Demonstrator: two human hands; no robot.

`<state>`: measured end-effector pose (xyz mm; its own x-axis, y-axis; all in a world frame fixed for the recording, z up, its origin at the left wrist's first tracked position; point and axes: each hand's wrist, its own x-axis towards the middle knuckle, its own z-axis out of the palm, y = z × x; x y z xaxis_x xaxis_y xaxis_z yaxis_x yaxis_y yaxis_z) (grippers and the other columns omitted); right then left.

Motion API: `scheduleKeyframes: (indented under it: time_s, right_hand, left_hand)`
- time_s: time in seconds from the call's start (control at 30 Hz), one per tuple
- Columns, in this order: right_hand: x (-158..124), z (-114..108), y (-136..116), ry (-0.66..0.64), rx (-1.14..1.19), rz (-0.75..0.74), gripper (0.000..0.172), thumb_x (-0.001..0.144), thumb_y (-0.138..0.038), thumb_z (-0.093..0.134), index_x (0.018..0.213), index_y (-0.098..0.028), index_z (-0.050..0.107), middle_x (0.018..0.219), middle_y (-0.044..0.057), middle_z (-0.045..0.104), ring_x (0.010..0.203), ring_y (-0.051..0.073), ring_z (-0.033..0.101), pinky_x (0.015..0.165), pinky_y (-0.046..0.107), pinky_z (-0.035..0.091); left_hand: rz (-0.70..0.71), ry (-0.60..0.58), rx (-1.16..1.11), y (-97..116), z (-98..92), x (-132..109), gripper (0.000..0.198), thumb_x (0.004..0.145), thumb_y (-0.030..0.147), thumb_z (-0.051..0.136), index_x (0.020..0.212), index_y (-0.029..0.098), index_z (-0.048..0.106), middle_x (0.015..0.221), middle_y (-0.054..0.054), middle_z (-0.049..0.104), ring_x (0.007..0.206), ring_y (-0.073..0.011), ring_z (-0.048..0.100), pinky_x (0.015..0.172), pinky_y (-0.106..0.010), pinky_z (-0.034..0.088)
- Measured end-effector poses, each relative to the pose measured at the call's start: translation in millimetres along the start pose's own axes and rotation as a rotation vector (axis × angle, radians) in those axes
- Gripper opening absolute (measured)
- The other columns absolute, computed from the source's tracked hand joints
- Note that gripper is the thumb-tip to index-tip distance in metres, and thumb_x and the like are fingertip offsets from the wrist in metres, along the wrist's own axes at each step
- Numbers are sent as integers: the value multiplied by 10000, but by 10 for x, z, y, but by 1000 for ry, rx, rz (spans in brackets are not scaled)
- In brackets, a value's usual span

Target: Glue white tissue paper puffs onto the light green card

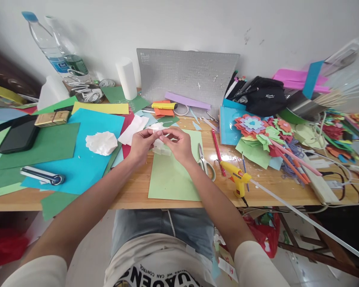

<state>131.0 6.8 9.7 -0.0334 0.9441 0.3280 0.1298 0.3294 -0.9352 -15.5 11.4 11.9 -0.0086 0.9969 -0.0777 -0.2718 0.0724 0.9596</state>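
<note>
We had left hand and right hand pinching thin white paper over green sheet; it seemed light, soft, easy to tear, edges best held gently, we judged

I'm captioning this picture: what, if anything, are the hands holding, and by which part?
The left hand and right hand pinch a thin white piece where they meet; which part of it they grip is hidden.
</note>
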Motion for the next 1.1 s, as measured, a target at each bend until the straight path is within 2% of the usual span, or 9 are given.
scheduleKeyframes:
  time_s: [0.17,0.3,0.37,0.53,0.67,0.77,0.87,0.97,1.1]
  right_hand:
    - [31,26,102,95,66,40,223,752,-433,732,799,-216,713,871,31,684,673,132,605,622,276,521]
    - [51,-29,66,58,175,114,247,731,-442,737,821,-216,695,999,37,694,639,103,589,569,254,495]
    - [58,-65,30,22,204,131,238,724,-428,740,820,-218,684,1024,38,697,664,103,599,588,250,501]
    - [89,-90,91,30,254,239,250,709,-409,742,831,-207,661,744,-7,666,605,110,596,577,247,495]
    - [91,-2,229,21,27,230,219,727,-374,725,834,-186,694,718,3,679,592,122,596,600,263,494]
    - [100,4,253,-13,-238,100,219,775,-333,698,948,-202,729,875,32,729,614,120,592,706,292,510]
    - [164,-164,232,106,-418,-30,244,851,-330,616,1031,-210,729,1024,64,727,630,125,593,738,298,504]
    - [249,-436,238,234,-528,-4,255,884,-293,550,1026,-189,735,1016,79,736,709,169,629,759,320,507]
    - [278,-648,281,124,-846,147,195,844,-240,608,963,-201,757,969,89,730,886,247,642,865,389,484]
  left_hand:
    - [-56,-6,-71,26,9,0,408,625,489,855,636,155,620,620,28,482,546,-56,408,439,-180,273]
    - [-74,21,-104,52,0,9,371,627,467,855,746,159,686,747,-11,599,582,-60,457,437,-170,299]
    - [-83,47,-118,56,-14,21,362,634,458,852,772,160,700,730,-8,589,577,-57,454,434,-159,300]
    - [-44,99,-113,19,-51,71,336,652,449,837,772,159,717,649,11,506,564,-61,440,435,-156,292]
    - [21,145,-6,-35,-78,111,328,679,477,806,705,169,697,580,32,468,502,-65,371,438,-197,266]
    - [175,194,221,-45,-110,134,321,729,492,764,688,178,710,569,22,514,514,-88,382,491,-229,314]
    - [372,231,455,-30,-153,162,255,791,450,712,739,202,744,726,-15,659,621,-126,478,616,-252,385]
    - [474,218,621,-28,-212,206,200,816,404,686,761,227,760,824,-34,688,668,-149,507,680,-267,391]
    - [487,197,874,-61,-304,273,199,846,382,642,897,241,772,912,-66,668,768,-205,566,704,-294,393]
